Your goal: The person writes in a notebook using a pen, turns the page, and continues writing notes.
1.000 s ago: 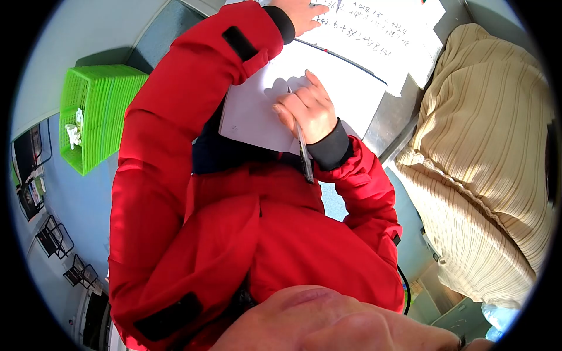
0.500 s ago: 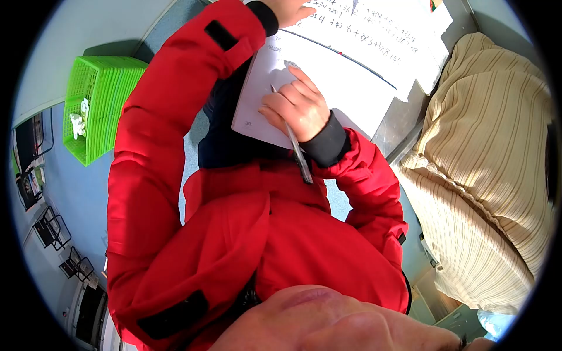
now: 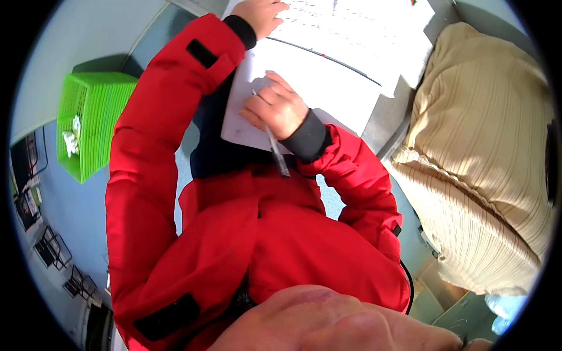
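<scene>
A pen (image 3: 275,146) slants through the closed fingers of my right hand (image 3: 278,110), its tip pointing up and left over a mostly blank white page (image 3: 336,88). Faint small marks show near this page's left edge. Above it lies paper with rows of handwriting (image 3: 345,29), blurred and bright. A thin dark strip with a red dot (image 3: 323,55) runs between the two. My left hand (image 3: 260,17) rests at the left edge of the written paper, fingers stretched out and apart, with nothing held.
Stacked green baskets (image 3: 99,120), with crumpled white material inside, stand at the left. A striped beige cloth-covered object (image 3: 480,128) fills the right side. A grey metal surface (image 3: 395,111) shows beside the papers. Black-framed chairs (image 3: 52,245) are at the far left.
My right hand with the pen has shifted left relative to the page since the earliest frame. My left hand has moved left along the written paper. The whole view has shifted slightly too.
</scene>
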A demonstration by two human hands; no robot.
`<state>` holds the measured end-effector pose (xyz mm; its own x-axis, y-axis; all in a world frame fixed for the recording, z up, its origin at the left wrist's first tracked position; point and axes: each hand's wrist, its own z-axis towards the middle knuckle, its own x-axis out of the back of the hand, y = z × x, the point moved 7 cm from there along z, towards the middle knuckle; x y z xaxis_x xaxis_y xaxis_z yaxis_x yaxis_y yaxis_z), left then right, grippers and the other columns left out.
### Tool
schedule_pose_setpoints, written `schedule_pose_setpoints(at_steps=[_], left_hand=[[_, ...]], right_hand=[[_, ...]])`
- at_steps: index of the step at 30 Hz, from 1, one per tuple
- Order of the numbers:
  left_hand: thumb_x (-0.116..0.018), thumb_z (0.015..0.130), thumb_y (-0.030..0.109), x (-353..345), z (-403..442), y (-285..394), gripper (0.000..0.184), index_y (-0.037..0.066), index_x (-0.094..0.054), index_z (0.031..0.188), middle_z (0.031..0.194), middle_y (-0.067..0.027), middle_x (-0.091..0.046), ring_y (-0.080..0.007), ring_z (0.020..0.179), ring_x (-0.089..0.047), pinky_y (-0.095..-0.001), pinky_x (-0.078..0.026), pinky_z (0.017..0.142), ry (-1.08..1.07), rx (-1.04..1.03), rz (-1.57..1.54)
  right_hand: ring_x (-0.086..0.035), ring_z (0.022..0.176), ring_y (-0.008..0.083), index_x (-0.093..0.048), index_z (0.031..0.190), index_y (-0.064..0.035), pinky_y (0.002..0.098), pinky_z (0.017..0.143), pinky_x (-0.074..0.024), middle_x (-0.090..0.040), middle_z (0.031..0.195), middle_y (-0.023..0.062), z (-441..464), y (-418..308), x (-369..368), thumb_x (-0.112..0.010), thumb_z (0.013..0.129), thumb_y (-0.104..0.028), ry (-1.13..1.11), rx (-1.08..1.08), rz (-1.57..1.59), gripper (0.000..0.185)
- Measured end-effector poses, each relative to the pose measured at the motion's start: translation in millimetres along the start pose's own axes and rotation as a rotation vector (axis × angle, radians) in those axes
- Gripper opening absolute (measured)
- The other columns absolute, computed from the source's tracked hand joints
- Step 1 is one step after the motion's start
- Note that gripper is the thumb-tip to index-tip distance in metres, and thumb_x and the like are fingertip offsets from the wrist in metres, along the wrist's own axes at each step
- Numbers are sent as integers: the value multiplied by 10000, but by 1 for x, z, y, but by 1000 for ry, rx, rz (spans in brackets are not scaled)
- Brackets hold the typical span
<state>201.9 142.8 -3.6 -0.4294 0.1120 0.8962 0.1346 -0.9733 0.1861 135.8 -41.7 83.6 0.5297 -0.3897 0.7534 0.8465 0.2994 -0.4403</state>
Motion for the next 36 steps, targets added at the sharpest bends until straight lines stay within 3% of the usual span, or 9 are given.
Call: schedule_pose_setpoints(at_steps=[3, 19, 20, 22, 32, 36], left_hand=[[-611, 903, 249, -3, 2, 1, 358, 191, -603, 1257, 1239, -47, -599, -243, 1130, -568, -355, -510, 925, -78, 50, 49], [-654, 852, 219, 2, 1, 3, 375, 150, -609, 1218, 1178, -55, -605, -250, 1081, -571, -355, -505, 907, 12, -15, -29], [-631, 884, 261, -5, -1, -1, 399, 243, -583, 1280, 1190, -77, -586, -273, 1064, -573, -373, -525, 868, 26, -13, -35], [-641, 793, 154, 33, 10, 19, 265, 48, -654, 1036, 998, -124, -614, -309, 959, -590, -392, -490, 860, -19, 82, -166], [-666, 785, 173, 26, 10, 19, 298, 56, -647, 1058, 989, -116, -617, -296, 952, -596, -390, -501, 843, -14, 61, -93], [-649, 823, 199, 30, 12, 22, 303, 108, -652, 1113, 978, -120, -615, -296, 922, -596, -392, -508, 811, -15, 56, -112]], right_hand=[[-532, 662, 253, -634, 811, -84, 465, 985, -464, -486, 673, 70, -2, 1, 1, -763, 739, -156, 30, -3, 8, 164], [-548, 667, 254, -651, 830, -91, 474, 983, -473, -510, 696, 66, -1, -3, 6, -783, 707, -128, 54, -17, 16, 184], [-552, 669, 255, -655, 833, -92, 472, 977, -479, -516, 699, 65, -1, -5, 9, -789, 697, -121, 68, -15, 6, 193], [-562, 673, 250, -661, 826, -93, 466, 966, -491, -525, 698, 57, -2, -7, 12, -799, 675, -106, 57, -27, -38, 205], [-550, 650, 246, -627, 795, -94, 458, 958, -496, -495, 662, 56, -6, 2, 6, -786, 689, -122, 11, -41, -81, 194], [-548, 646, 249, -625, 785, -93, 459, 956, -498, -494, 663, 61, -8, 2, 4, -784, 697, -133, 19, -45, -82, 186]])
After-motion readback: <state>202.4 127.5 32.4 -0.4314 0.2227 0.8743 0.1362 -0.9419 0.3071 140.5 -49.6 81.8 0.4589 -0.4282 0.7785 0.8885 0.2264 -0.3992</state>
